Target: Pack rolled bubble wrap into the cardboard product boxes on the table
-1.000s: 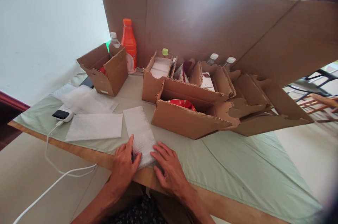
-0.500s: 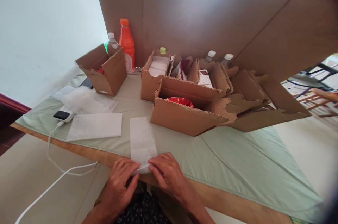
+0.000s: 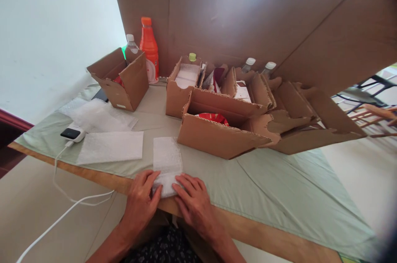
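At the table's near edge lies a narrow white bubble wrap sheet (image 3: 167, 157), its near end folded over on itself. My left hand (image 3: 143, 194) grips the left side of that fold, fingertips on top and thumb at the edge. On the right side of the same fold, the fingers of my right hand (image 3: 192, 201) press down, thumb tucked by the near edge. A second bubble wrap sheet (image 3: 111, 146) lies flat to the left, with a crumpled heap of bubble wrap (image 3: 99, 114) behind it.
An open cardboard box (image 3: 223, 137) holding a red packet stands beyond my right hand, with more boxes behind. Another box (image 3: 132, 85) and an orange bottle (image 3: 149, 52) are back left. A white device (image 3: 73, 134) trails a cable. A tall cardboard panel (image 3: 217, 19) stands behind.
The near end of the bubble wrap sheet has been folded further away from me and now lies flatter. Both hands have shifted slightly forward with it, and the right fingers are more spread.
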The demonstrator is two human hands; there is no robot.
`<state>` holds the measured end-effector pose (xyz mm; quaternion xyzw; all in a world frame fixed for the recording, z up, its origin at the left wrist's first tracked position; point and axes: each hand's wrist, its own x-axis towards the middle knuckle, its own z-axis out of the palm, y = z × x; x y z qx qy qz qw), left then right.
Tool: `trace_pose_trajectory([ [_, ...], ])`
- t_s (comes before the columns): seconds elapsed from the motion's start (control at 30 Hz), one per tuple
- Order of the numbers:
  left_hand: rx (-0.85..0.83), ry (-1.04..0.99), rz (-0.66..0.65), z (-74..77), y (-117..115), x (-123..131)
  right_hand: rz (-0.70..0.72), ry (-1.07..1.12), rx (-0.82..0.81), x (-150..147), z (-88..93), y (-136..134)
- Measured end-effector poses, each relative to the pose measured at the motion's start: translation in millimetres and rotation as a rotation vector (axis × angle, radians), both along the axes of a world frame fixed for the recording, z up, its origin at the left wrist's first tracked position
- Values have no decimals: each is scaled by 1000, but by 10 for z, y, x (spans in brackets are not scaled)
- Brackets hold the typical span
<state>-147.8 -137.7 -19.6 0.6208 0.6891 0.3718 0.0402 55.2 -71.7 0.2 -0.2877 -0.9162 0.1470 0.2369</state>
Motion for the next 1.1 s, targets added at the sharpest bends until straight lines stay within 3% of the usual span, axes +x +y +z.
trace_pose_trajectory([
  [0.17, 38, 23, -189, 90, -208, -34, 24, 74, -198, -58, 118, 89],
  [0.27, 23, -35, -173, 109, -212, -45, -17, 87, -335, -31, 121, 97],
  [0.33, -18, -59, -114, 93, -138, -54, -123, 128, -282, -17, 85, 100],
  [0.43, -77, -29, -58, 53, 10, -78, -228, 194, -64, -13, 49, 87],
  [0.5, -92, -5, -28, 28, 77, -92, -167, 144, -1, -37, 56, 64],
  [0.63, -100, -74, 47, 10, 50, -95, 14, -31, -30, -156, 59, 74],
  [0.73, -119, -379, 133, 60, -92, -73, -37, 48, -82, -220, 19, 145],
  [0.83, -223, -872, 200, 174, -212, -2, -200, 178, -278, -226, 31, 142],
  [0.9, -303, -1182, 132, 270, -222, 85, -259, 233, -494, -226, 94, 62],
  [1.0, -373, -1495, -27, 391, -144, 236, -205, 256, -759, -233, 220, -102],
  [1.1, -367, -1636, -24, 443, -69, 326, -217, 239, -699, -181, 301, -175],
])
